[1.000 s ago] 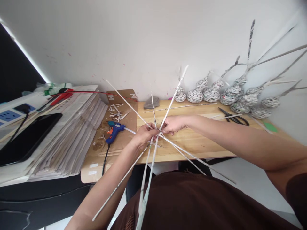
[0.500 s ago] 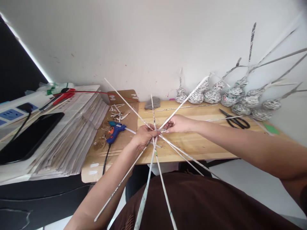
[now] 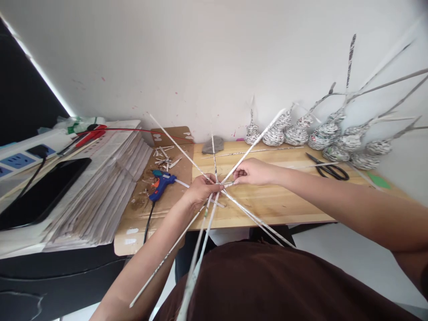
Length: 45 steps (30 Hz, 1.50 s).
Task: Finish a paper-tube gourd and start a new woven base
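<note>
Several thin rolled-paper sticks (image 3: 180, 145) cross at one centre and fan out like spokes over the wooden board. My left hand (image 3: 203, 188) is closed on that crossing, its thumb pressed on top and pointing right. Just right of the centre, my right hand (image 3: 251, 171) pinches a short length of a rolled-paper strip (image 3: 229, 183) that comes out of the crossing. Two sticks run down together toward my lap, and others slant to the lower right. My left fingers partly cover how the sticks overlap.
A blue glue gun (image 3: 162, 185) lies on cardboard with paper scraps. At left are a newspaper stack (image 3: 110, 187), a phone (image 3: 47, 191) and a power strip (image 3: 20, 158). Black scissors (image 3: 329, 168), a grey stone (image 3: 212, 145) and several woven paper gourds (image 3: 323, 137) stand or lie along the back and right.
One lower stick has swung left across the other, so the two now meet near my lap. My right hand has drawn slightly right, and more of the pinched strip shows.
</note>
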Available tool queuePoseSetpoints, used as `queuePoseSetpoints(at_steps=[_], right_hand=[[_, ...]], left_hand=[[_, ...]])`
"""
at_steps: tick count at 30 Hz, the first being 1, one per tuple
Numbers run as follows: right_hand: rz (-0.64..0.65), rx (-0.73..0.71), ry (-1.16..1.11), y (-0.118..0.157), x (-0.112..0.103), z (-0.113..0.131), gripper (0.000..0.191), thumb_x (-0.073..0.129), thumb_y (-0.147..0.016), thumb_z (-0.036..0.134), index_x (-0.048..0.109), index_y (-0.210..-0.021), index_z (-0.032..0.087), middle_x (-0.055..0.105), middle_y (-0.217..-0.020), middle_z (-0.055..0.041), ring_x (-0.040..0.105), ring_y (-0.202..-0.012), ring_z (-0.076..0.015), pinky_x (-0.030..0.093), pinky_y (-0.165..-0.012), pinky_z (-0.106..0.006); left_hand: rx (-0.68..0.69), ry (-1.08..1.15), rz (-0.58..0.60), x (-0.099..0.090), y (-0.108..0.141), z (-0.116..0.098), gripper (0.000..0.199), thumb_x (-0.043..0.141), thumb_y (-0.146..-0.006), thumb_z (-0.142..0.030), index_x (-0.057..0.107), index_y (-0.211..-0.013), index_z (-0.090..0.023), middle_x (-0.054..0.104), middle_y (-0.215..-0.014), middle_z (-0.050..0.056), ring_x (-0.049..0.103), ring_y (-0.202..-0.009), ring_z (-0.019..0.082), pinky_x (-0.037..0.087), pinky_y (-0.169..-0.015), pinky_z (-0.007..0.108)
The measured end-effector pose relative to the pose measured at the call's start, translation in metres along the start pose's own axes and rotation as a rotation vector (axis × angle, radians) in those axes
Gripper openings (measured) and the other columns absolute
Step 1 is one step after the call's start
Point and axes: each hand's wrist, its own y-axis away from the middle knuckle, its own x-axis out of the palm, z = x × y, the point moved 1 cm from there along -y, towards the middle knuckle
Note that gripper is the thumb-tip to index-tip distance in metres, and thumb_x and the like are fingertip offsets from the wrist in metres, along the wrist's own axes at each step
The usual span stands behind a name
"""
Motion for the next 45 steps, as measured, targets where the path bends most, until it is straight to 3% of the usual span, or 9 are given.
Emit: queuePoseSetpoints(at_steps=[4,8,12,21,29,33,37,42,45], right_hand=[[0.033,-0.025,0.02,-0.002,-0.002,0.0,0.01,0.068,-0.077,0.02,0.07,-0.086,0.015,0.071,-0.079,-0.0028,0.06,-0.07,-0.0151,0.038,-0.063,-0.024],[0.088,0.034,-0.017,-0.006,0.005,0.008,0.015,0.068,-0.077,0.026,0.07,-0.086,0.015,0.069,-0.076,-0.0029,0.058,-0.066,-0.0143,0.038,-0.059,-0.023],[0.047,0.023,-0.071,-0.013,0.014,0.014,0.016,0.07,-0.075,0.029,0.069,-0.083,0.015,0.068,-0.074,-0.0011,0.057,-0.066,-0.0136,0.037,-0.058,-0.022],[0.225,0.054,0.077,-0.018,0.013,0.03,0.016,0.066,-0.074,0.034,0.07,-0.069,0.019,0.065,-0.065,-0.0012,0.056,-0.066,-0.0166,0.037,-0.06,-0.025],[0.23,0.114,0.253,-0.02,0.012,0.041,0.023,0.063,-0.077,0.038,0.072,-0.076,0.017,0.071,-0.076,-0.009,0.063,-0.072,-0.0221,0.04,-0.06,-0.028],[0.109,0.087,0.225,-0.018,0.015,0.029,0.018,0.064,-0.079,0.032,0.072,-0.086,0.019,0.072,-0.088,-0.0078,0.062,-0.075,-0.0199,0.038,-0.061,-0.026],[-0.041,-0.028,0.203,-0.008,0.015,0.022,0.013,0.06,-0.082,0.023,0.071,-0.086,0.018,0.071,-0.084,-0.0067,0.061,-0.076,-0.0197,0.038,-0.065,-0.026],[-0.131,-0.195,0.317,0.01,0.019,0.024,0.024,0.054,-0.086,0.015,0.072,-0.102,0.016,0.07,-0.099,-0.0115,0.062,-0.093,-0.0244,0.041,-0.085,-0.033],[-0.137,-0.177,0.258,0.019,0.026,0.027,0.032,0.049,-0.09,0.015,0.07,-0.115,0.02,0.069,-0.104,-0.0111,0.062,-0.093,-0.023,0.042,-0.083,-0.031]], left_hand=[[0.009,0.005,0.012,0.0,-0.001,0.001,0.039,0.088,-0.048,-0.024,0.056,-0.068,-0.015,0.059,-0.049,-0.003,0.051,-0.039,0.008,0.039,-0.041,0.02],[0.001,0.023,-0.034,0.001,-0.003,0.003,0.04,0.089,-0.045,-0.02,0.061,-0.073,-0.013,0.061,-0.054,-0.003,0.054,-0.044,0.009,0.042,-0.043,0.02],[0.013,0.043,-0.018,0.003,-0.002,0.002,0.04,0.09,-0.043,-0.021,0.062,-0.071,-0.013,0.061,-0.055,-0.003,0.052,-0.044,0.008,0.04,-0.042,0.02],[-0.023,-0.095,-0.017,0.004,-0.001,0.002,0.026,0.087,-0.048,-0.016,0.064,-0.06,-0.013,0.059,-0.046,-0.002,0.052,-0.039,0.009,0.041,-0.041,0.019],[-0.056,-0.088,-0.024,0.006,-0.001,0.003,0.024,0.086,-0.049,-0.013,0.067,-0.064,-0.012,0.061,-0.048,-0.001,0.056,-0.041,0.011,0.048,-0.044,0.023],[-0.037,-0.058,-0.087,0.002,-0.004,0.008,0.019,0.082,-0.052,-0.014,0.068,-0.064,-0.012,0.059,-0.049,-0.002,0.052,-0.04,0.009,0.045,-0.042,0.021],[-0.023,-0.044,-0.12,-0.002,-0.008,0.012,0.013,0.078,-0.055,-0.013,0.069,-0.063,-0.012,0.059,-0.047,-0.001,0.051,-0.039,0.009,0.041,-0.041,0.02],[-0.018,-0.02,-0.137,-0.002,-0.007,0.01,0.012,0.079,-0.055,-0.014,0.068,-0.061,-0.012,0.06,-0.049,-0.001,0.052,-0.041,0.009,0.04,-0.043,0.02],[-0.028,-0.006,-0.143,0.0,-0.004,0.007,0.016,0.081,-0.054,-0.016,0.068,-0.062,-0.012,0.061,-0.052,0.0,0.052,-0.043,0.009,0.041,-0.044,0.02]])
